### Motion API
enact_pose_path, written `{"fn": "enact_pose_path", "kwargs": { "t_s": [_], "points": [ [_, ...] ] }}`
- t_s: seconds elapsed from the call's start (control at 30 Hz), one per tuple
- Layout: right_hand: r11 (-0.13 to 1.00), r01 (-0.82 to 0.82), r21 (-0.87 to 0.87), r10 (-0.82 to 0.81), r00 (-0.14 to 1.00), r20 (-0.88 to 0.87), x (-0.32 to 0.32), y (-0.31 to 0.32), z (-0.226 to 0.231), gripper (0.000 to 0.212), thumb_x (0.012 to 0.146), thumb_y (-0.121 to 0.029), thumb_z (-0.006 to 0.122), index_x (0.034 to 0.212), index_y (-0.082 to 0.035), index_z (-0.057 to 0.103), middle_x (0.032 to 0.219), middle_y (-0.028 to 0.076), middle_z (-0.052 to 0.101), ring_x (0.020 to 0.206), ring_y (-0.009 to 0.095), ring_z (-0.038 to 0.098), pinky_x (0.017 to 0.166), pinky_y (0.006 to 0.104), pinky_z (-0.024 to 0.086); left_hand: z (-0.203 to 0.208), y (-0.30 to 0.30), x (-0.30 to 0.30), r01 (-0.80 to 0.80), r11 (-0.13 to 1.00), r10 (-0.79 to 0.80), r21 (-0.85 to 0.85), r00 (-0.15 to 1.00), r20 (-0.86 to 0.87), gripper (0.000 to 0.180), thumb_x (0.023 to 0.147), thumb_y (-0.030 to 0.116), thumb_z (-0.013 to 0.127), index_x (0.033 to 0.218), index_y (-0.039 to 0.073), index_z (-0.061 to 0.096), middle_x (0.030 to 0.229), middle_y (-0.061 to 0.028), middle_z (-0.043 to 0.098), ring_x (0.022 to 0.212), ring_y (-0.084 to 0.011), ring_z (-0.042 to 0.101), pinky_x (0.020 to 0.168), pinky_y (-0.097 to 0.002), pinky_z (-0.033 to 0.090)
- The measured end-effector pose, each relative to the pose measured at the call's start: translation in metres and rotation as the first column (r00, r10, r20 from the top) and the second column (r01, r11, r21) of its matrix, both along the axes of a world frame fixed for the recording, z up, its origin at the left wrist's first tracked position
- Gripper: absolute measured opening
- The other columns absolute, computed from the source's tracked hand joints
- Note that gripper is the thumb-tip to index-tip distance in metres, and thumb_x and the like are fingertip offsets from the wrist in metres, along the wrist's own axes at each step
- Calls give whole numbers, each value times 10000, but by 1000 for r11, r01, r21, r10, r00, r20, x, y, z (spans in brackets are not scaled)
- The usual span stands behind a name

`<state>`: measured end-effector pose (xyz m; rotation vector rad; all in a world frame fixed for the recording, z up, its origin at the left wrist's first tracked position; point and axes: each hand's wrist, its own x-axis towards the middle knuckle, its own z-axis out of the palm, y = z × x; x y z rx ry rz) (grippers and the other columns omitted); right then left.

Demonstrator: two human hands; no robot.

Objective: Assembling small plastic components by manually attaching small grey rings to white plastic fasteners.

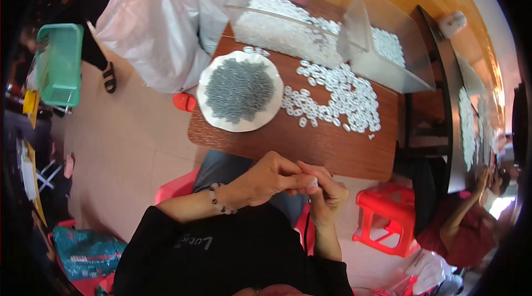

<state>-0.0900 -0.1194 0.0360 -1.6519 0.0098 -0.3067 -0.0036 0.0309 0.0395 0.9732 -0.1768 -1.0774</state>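
Observation:
My left hand (271, 180), with a beaded bracelet on its wrist, meets my right hand (328, 192) in front of the table's near edge. The fingers of both are closed around a small white plastic piece (313, 183), mostly covered by fingertips. Beyond them a white scallop-edged plate (208, 113) bears a heap of thin grey metal pins or screws (239, 90). To its right, many small oval white plastic pieces (354, 99) lie loose on the brown wooden table (266, 149).
Clear-walled bins (288, 32) of white pieces stand at the table's back. Large white sacks (152, 30) rest at far left, near a green basket (60, 66). A red stool (388, 218) stands at right. Another person in dark red (465, 235) sits at the right-hand table.

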Motion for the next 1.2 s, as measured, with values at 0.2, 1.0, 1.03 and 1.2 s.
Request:
{"fn": "enact_pose_path", "kwargs": {
  "t_s": [0.2, 1.0, 1.03, 1.2],
  "points": [
    [996, 69, 63, -71, 997, 27, -2, 5, -10, 214, 899, -65, 623, 1067, 61, 663, 1039, 192, 675, 862, 189, 643, 756, 285, 516, -7, -4, 0, 17, 1000, -16, -14, 999, 46, 154, 873, 123, 693, 915, -21, 729, 747, -48, 673, 673, -77, 554, 614, -220, 441],
    [259, 600, -757, -576, 725, 378, 203, -235, 52, 292, 868, -254, 653, 1006, -2, 699, 904, 147, 717, 783, 227, 694, 725, 297, 513, -41, 19, 25, -65, 975, 83, 211, 994, -76, 222, 942, 188, 579, 956, -13, 673, 712, 19, 563, 648, -58, 473, 576, -180, 363],
    [300, 622, -723, -571, 724, 386, 193, -214, 54, 308, 885, -249, 645, 1016, 27, 684, 900, 139, 720, 799, 184, 698, 728, 273, 512, -45, 21, 26, -70, 977, 90, 202, 992, -93, 211, 938, 176, 572, 938, -10, 670, 706, 21, 557, 645, -59, 467, 584, -185, 368],
    [657, 381, -651, -251, 924, 288, 146, -133, 15, 84, 880, -40, 632, 922, 16, 678, 797, 76, 676, 727, 115, 616, 658, 252, 488, -53, 23, 31, -60, 981, 85, 184, 988, -131, 193, 932, 152, 555, 897, -5, 661, 701, 24, 546, 636, -59, 450, 599, -193, 376]
  ]
}}
